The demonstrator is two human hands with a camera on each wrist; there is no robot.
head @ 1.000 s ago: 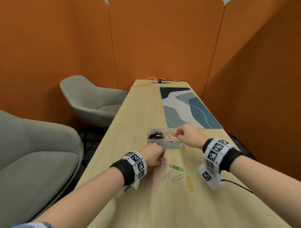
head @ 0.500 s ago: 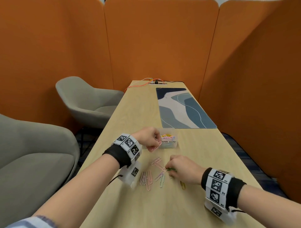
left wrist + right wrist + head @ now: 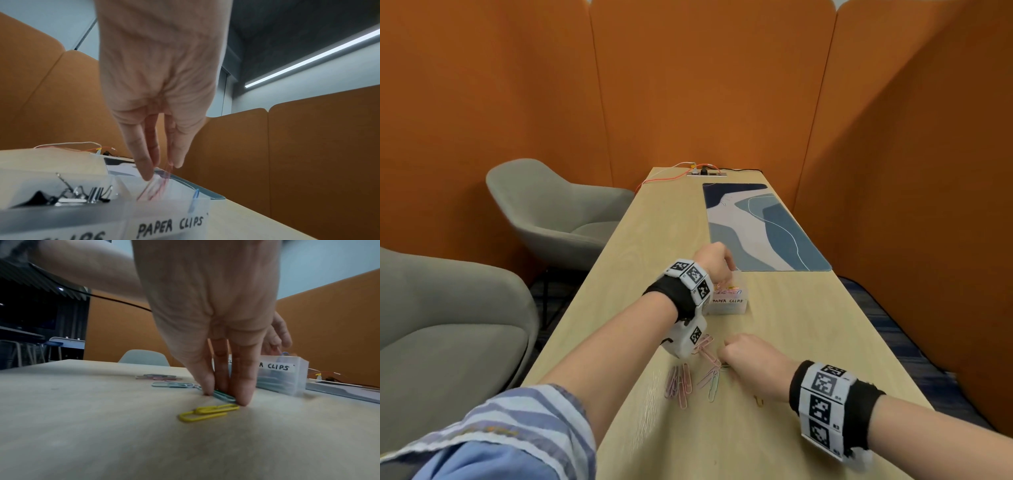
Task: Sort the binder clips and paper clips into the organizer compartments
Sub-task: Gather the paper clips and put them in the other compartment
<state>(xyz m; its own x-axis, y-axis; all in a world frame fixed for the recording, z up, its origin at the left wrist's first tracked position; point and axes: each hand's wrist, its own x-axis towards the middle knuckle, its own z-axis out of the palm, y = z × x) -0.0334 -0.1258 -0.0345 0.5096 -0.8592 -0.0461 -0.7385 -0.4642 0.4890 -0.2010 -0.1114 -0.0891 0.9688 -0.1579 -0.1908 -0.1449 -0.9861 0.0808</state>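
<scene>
Over the clear organizer [image 3: 729,303] on the wooden surface [image 3: 774,342], the left hand [image 3: 714,262] hangs with its fingers [image 3: 144,162] pointing down and narrowed around a thin pink paper clip [image 3: 158,186]; motion blur smears the clip, so whether it is still pinched or already loose cannot be told. The clip hangs above the compartment labelled "PAPER CLIPS", where a blue clip [image 3: 194,201] leans on the wall. The next compartment holds black binder clips [image 3: 78,196]; its label is cut off at the frame edge, and in the head view the left wrist hides that half of the organizer altogether.

Nearer the person, the right hand [image 3: 751,359] presses down on the surface, thumb and fingers [image 3: 243,386] closed on a green paper clip [image 3: 223,395] that lies flat and is mostly covered by them. A yellow paper clip [image 3: 207,413] lies just in front of the thumb, nearly hidden under the wrist in the head view. Pink and pale green loose clips [image 3: 681,382] lie scattered to the left, some beneath the left wrist camera.
</scene>
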